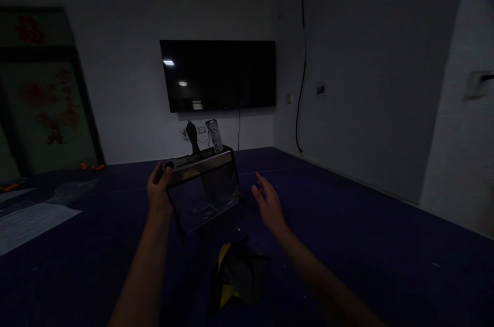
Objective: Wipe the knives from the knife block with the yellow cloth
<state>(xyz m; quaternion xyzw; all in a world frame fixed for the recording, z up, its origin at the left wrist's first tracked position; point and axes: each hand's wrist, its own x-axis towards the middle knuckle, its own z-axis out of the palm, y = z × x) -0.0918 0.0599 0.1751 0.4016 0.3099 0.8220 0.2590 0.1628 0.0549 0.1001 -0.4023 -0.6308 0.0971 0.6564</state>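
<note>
My left hand (159, 194) grips the upper left corner of a clear, box-shaped plastic bag with black edging and a pale band along its top (204, 196). The thumb lies on the near side of the top edge, with the other fingers around the corner behind it. The bag is in front of me, a little left of centre, tilted so that its left end sits lower than its right; I cannot tell whether its base touches the dark purple surface (332, 224). A black strap-like piece (192, 137) and a crinkled grey strip (214, 135) stand up at its top.

My right hand (269, 204) is empty, its fingers open and slightly spread, just beside the bag's right end and apart from it.

Nearer to me, between my forearms, a crumpled black-and-yellow fabric piece (247, 275) lies on the surface. At far left are a white printed sheet (36, 221) and a clear plastic sheet (73, 192), with small orange objects (92, 166) near the wall. Beyond, a wide black television (219, 75) hangs on the pale wall (127, 85), and a black cable (302, 90) runs down to its right.
</note>
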